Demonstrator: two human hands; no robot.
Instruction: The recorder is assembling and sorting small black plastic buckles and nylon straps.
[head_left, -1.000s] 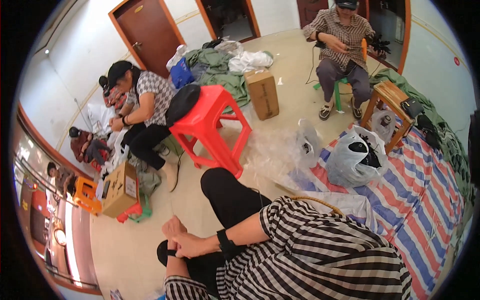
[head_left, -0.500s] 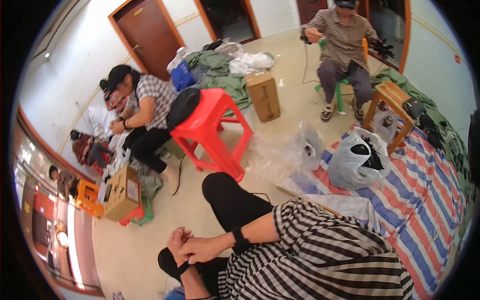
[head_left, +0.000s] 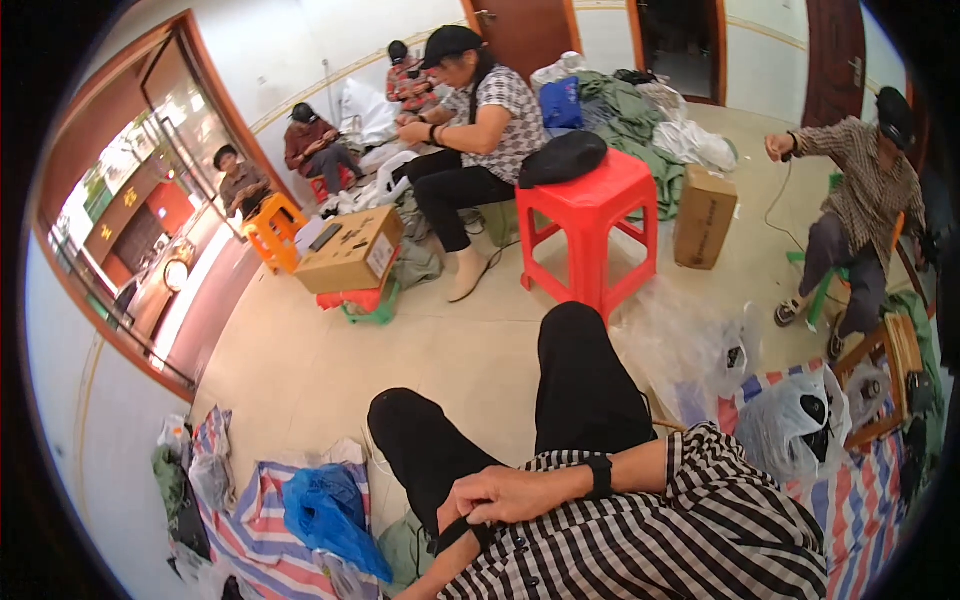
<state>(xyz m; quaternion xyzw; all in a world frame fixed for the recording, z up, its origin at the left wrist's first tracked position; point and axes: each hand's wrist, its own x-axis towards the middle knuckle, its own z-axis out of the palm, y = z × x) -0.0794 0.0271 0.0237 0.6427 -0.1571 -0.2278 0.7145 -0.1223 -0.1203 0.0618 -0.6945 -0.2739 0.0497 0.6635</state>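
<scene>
My right hand (head_left: pixel 508 494) lies across my left wrist above my lap. Its fingers are closed at a black wristband (head_left: pixel 452 536) that circles the left wrist. My left hand (head_left: pixel 447 513) is mostly covered by the right one, and its fingers are hidden. A second black band (head_left: pixel 599 476) sits round my right wrist. Beneath both hands are my black trousers (head_left: pixel 425 440) and striped shirt.
Ahead stands a red plastic stool (head_left: pixel 590 215) with a black cap (head_left: pixel 563 160) on it. Cardboard boxes (head_left: pixel 352 255) and seated co-workers (head_left: pixel 480 130) are beyond. Striped sheeting lies at both sides, with a blue plastic bag (head_left: pixel 325 505) at left and a white bag (head_left: pixel 790 425) at right.
My view has swung left, bringing the doorway and blue bag into sight. My hands have drawn in toward my body; the left fingers, visible before, are now covered.
</scene>
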